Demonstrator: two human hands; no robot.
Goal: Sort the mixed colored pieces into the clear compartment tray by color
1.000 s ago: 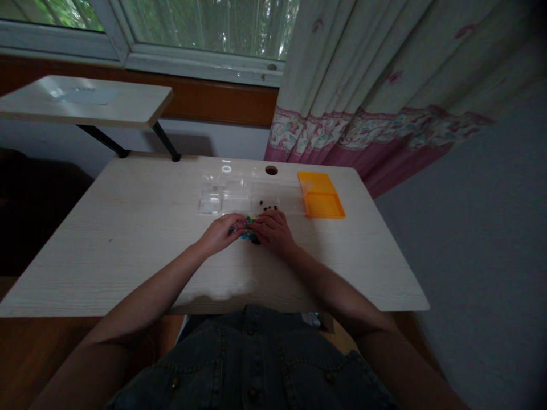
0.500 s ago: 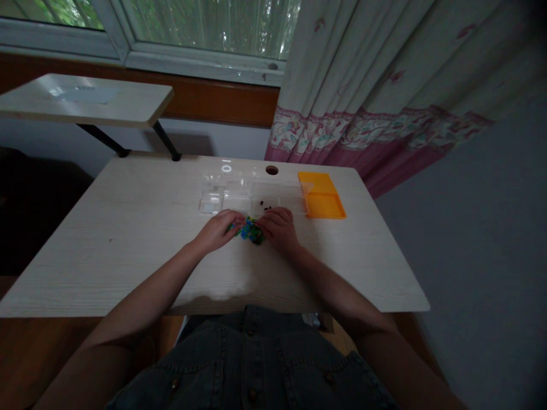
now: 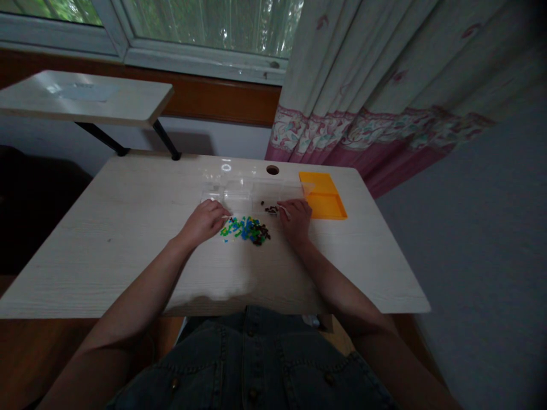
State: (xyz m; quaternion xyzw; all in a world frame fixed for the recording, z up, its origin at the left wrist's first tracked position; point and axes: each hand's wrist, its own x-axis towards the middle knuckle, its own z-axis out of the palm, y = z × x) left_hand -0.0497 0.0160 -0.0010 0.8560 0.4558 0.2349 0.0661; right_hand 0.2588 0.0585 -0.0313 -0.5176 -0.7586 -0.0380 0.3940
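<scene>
A pile of small blue, green, yellow and dark brown pieces (image 3: pixel 243 228) lies on the desk between my hands. My left hand (image 3: pixel 204 223) is closed at the pile's left end, pinching a thin whitish stick (image 3: pixel 228 216) whose tip reaches the pieces. On the other side, my right hand (image 3: pixel 298 221) is closed around a similar pale stick (image 3: pixel 284 210). It rests at the front of a clear divided box (image 3: pixel 237 196), beside several dark brown pieces (image 3: pixel 270 210) in one compartment. Neither stick's exact kind can be made out.
An orange tray (image 3: pixel 323 196) stands at the right, touching or overlapping the clear box's end. Behind the box is a round hole (image 3: pixel 272 170) in the desk (image 3: pixel 141 228). A raised shelf (image 3: pixel 128 105) on black legs occupies the back left, and a curtain (image 3: pixel 342 114) hangs behind.
My hands have moved apart, left hand leftward and right hand rightward to the box, uncovering the pile. More dark brown pieces now show in the compartment.
</scene>
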